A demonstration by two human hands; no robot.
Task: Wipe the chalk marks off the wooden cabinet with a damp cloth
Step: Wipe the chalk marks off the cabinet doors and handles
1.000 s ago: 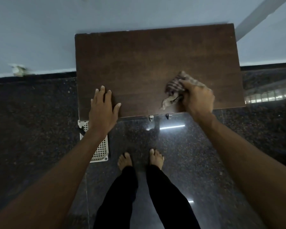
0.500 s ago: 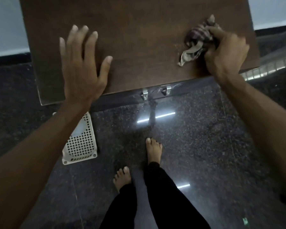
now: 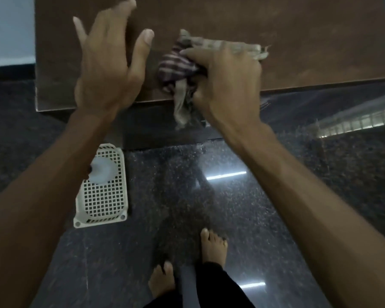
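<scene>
The dark brown wooden cabinet top (image 3: 298, 36) fills the upper part of the view, with faint pale smears on its right half. My right hand (image 3: 227, 78) grips a checked, crumpled cloth (image 3: 178, 65) near the cabinet's front edge, and a loose end of the cloth hangs over that edge. My left hand (image 3: 107, 63) hovers just left of the cloth with fingers spread, blurred by motion, holding nothing.
A white plastic grid basket (image 3: 102, 192) lies on the dark polished stone floor (image 3: 209, 207) below the cabinet's left front. My bare feet (image 3: 211, 243) stand in front of the cabinet. A metal grille (image 3: 353, 123) is at the right.
My right hand has dragged the cloth left along the front edge toward the middle. My left hand has lifted and come closer to the cloth. The camera has leaned in.
</scene>
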